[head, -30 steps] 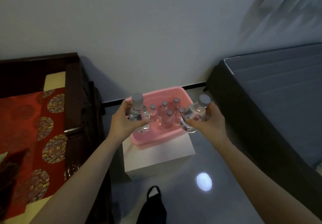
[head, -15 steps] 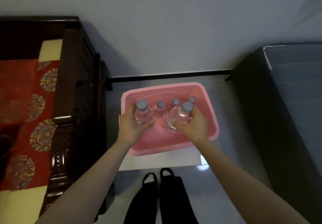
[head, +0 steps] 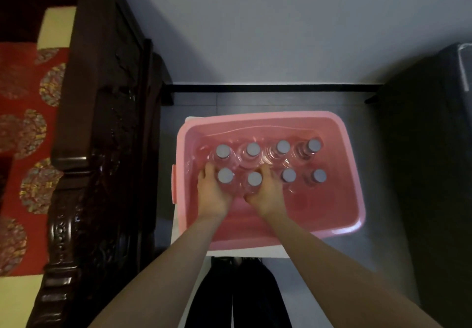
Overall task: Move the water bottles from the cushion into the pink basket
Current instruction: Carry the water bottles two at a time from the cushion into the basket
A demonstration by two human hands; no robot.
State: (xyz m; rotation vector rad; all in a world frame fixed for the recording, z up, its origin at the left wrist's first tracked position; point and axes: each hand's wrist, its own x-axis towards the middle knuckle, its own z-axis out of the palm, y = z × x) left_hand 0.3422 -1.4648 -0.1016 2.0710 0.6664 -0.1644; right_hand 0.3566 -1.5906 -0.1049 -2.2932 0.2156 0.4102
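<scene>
A: Water bottles, eight of them, stand upright in the pink basket [head: 355, 200] in two rows of four. The far row runs from a bottle at far left [head: 223, 152] to one at far right [head: 313, 146]. The near row has two free bottles on its right side, one [head: 289, 176] just beside the right hand and one [head: 319, 176] further right.

B: And the hands?

A: Both are down inside the basket. The left hand [head: 212, 194] is wrapped around the near-left bottle [head: 225, 176], and the right hand [head: 265, 194] is wrapped around the bottle next to it [head: 254, 179]. The two held bottles stand side by side, almost touching, with their grey caps clear above the fingers.

B: What differs from half a second back?

A: Then the two bottles were held higher, above the basket's near part, and only a few caps showed behind them. Now they sit low, level with the rest of the near row, and the whole far row is in plain sight. The view has also tipped further down, so the basket fills more of the middle.

B: Where is the basket?

A: On a white stand [head: 245, 252], between a dark carved wooden frame [head: 102, 149] on the left and a dark bed [head: 429, 174] on the right. A red patterned cushion [head: 23, 149] lies at far left.
</scene>
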